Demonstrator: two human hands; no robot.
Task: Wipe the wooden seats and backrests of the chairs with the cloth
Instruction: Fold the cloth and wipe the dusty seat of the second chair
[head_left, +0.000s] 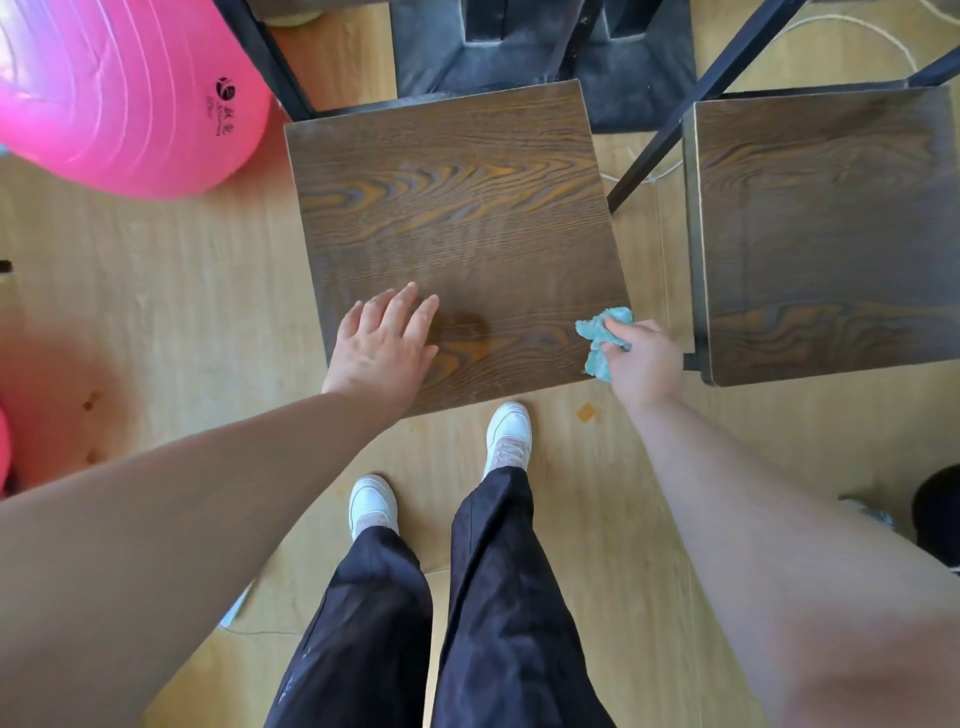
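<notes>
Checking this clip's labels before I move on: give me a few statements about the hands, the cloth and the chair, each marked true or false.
1. The right hand grips the teal cloth. True.
2. The left hand rests flat on the chair seat, fingers straight. True.
3. The teal cloth sits at the middle of that chair seat. False: it is at the near right corner.
4. The ball beside the chair is blue. False: the ball is pink.
</notes>
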